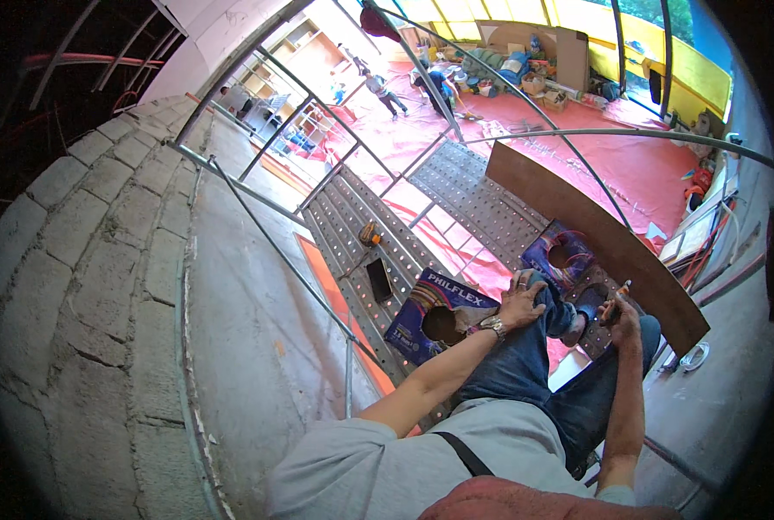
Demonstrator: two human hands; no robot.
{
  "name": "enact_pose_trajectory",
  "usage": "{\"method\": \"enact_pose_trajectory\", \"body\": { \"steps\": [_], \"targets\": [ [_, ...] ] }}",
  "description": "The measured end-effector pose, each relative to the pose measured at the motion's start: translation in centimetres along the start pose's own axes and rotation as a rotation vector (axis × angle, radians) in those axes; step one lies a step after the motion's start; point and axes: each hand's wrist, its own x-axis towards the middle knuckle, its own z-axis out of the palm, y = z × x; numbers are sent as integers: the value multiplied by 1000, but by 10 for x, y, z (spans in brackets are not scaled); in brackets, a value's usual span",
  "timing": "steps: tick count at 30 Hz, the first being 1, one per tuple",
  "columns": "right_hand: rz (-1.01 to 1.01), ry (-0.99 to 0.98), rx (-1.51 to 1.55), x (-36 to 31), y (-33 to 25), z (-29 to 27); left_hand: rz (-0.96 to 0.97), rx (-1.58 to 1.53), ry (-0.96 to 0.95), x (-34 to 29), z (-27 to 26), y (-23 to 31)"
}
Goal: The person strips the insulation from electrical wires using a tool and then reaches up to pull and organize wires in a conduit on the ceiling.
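My left hand (pixel 522 302) lies over my bent knee with its fingers spread, a watch (pixel 493 325) at the wrist. Raised above the other leg, my right hand (pixel 623 321) pinches a thin, white-tipped stick (pixel 625 286) whose kind is too small to tell. Beside my left forearm is a blue printed cardboard box (pixel 411 321) with a round hole. A similar box (pixel 558 251) rests beyond my knee, near my foot. A black phone (pixel 379 280) lies flat on the perforated metal plank (pixel 339 221). Farther along it sits a small yellow-and-black object (pixel 369 234).
Scaffold tubes (pixel 270 238) cross at the left, by a block wall (pixel 83 286). A long brown board (pixel 578 217) edges the right side of the planks. Far below, people (pixel 385 94) stand on a red-covered floor (pixel 595 165) near piled materials (pixel 525 69).
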Motion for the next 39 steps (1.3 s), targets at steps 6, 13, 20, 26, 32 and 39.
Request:
{"method": "enact_pose_trajectory", "body": {
  "steps": [6, 13, 20, 26, 32, 39],
  "targets": [
    [19, 126, -38, 3, -18, 27, -94, -6, 73, -10, -14, 12],
    [-190, 102, -342, 9, -10, 34, -90, -62, 120, -2, -20, 11],
    [-227, 209, -360, 11, -20, 32, -78, -53, 118, 3, -18, 13],
    [-357, 103, -462, 0, -16, 50, -102, -78, 110, 2, -17, 7],
    [-286, 110, -504, 7, -17, 36, -91, -77, 93, 3, -20, 10],
    [-377, 90, -297, -14, -30, 69, -97, -86, 97, 4, -18, 8]
  ]
}}
